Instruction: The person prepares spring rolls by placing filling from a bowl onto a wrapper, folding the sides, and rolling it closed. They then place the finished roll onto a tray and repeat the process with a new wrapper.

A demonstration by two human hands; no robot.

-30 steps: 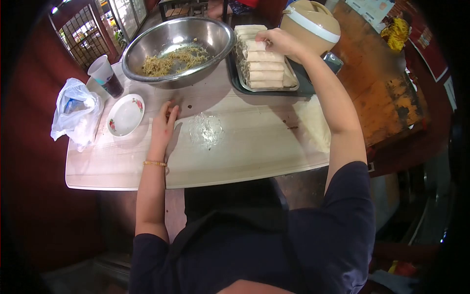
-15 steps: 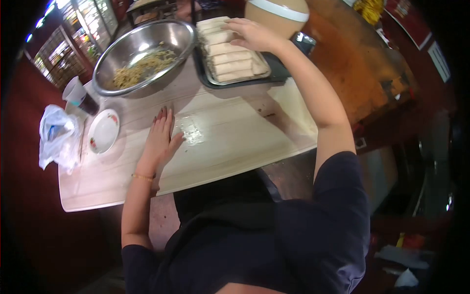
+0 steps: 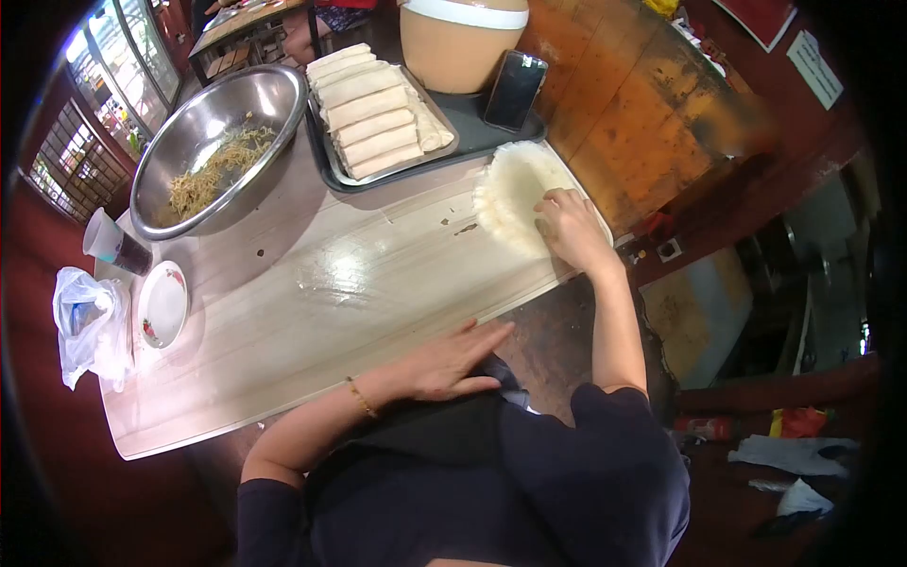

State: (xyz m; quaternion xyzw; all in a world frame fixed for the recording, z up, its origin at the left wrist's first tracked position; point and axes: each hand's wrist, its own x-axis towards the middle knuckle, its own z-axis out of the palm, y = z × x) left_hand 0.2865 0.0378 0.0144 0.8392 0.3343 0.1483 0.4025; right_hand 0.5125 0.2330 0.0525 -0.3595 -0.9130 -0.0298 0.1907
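Note:
My right hand [image 3: 574, 230] is at the right end of the table, fingers curled down and pinching at a stack of thin, round, pale spring roll wrappers [image 3: 510, 194]. The fingertips' exact grip is partly hidden. In front of my body, over the table's near edge, my left hand [image 3: 453, 364] has its fingers stretched out and thumb apart, holding nothing. Rolled spring rolls [image 3: 373, 118] lie in rows on a metal tray [image 3: 453, 146], which rests on a dark tray [image 3: 472, 132]. Shredded filling [image 3: 217, 175] sits in a large steel bowl [image 3: 151, 189].
At the left stand a plastic cup [image 3: 118, 244] with dark liquid, a floral plate [image 3: 170, 302] and a plastic bag [image 3: 94, 331]. A phone [image 3: 516, 92] leans against a tan container [image 3: 458, 52] behind the trays. A wooden panel [image 3: 624, 113] borders the table's right end.
My right hand has moved from above the rolls down to the wrappers at the right. My left hand has left the tabletop and come back towards my body. The view has shifted right.

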